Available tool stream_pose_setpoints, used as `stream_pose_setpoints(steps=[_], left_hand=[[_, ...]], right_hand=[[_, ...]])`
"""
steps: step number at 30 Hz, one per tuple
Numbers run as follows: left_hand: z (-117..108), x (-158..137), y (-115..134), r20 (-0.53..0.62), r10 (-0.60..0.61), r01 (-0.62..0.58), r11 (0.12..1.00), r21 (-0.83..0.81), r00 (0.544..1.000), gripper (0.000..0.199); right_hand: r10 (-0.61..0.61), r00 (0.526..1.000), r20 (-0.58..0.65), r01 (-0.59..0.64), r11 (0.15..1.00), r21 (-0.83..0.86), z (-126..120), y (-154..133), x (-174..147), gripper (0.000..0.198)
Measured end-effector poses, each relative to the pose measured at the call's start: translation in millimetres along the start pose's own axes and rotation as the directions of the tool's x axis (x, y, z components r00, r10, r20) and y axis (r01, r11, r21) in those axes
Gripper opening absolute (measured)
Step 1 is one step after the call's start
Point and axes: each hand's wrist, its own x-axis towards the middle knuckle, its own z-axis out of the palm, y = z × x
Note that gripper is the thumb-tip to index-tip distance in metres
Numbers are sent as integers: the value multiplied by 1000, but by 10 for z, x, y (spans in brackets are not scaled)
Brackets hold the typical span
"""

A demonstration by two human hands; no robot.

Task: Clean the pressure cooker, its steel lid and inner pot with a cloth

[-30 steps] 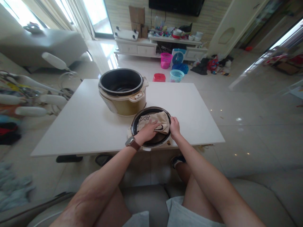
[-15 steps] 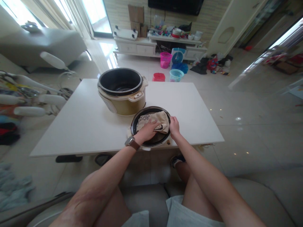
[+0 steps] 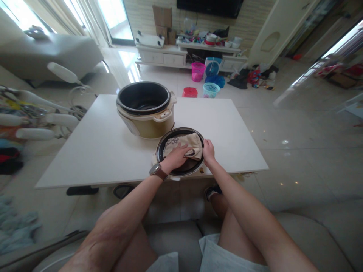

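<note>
An upturned pressure cooker lid (image 3: 190,167) lies near the front edge of the white table, its dark inner side facing up. Spread across part of it is a beige cloth (image 3: 195,141) with a dark pattern. My left hand (image 3: 176,156), with a watch on its wrist, presses on the cloth and holds it against the inside of the lid. My right hand (image 3: 208,151) is closed around the lid's right rim. Behind the lid, to the left, stands the electric pressure cooker (image 3: 150,126), uncovered, with a dark inner pot showing. My left fingertips are partly hidden in the cloth.
The white table (image 3: 93,155) extends to both sides of the lid. Beyond it on the floor are a red stool (image 3: 190,92), a light blue basket (image 3: 211,90) and a pink basket (image 3: 197,71). White exercise-bike-like parts (image 3: 62,71) stand at the left.
</note>
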Motion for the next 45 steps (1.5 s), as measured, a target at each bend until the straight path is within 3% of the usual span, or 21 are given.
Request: stream_pose_setpoints(steps=[37, 40, 45], left_hand=[[-3, -1, 15, -3, -2, 3, 1000, 10, 1000, 63], [-46, -19, 74, 53, 13, -14, 1000, 16, 999, 63], [-213, -63, 69, 242, 37, -19, 997, -79, 970, 52]], right_hand=[[-5, 1000, -5, 5, 1000, -2, -3, -26, -19, 39], [-3, 1000, -1, 3, 1000, -3, -3, -25, -21, 40], [2, 1000, -8, -2, 1000, 10, -8, -25, -24, 40]])
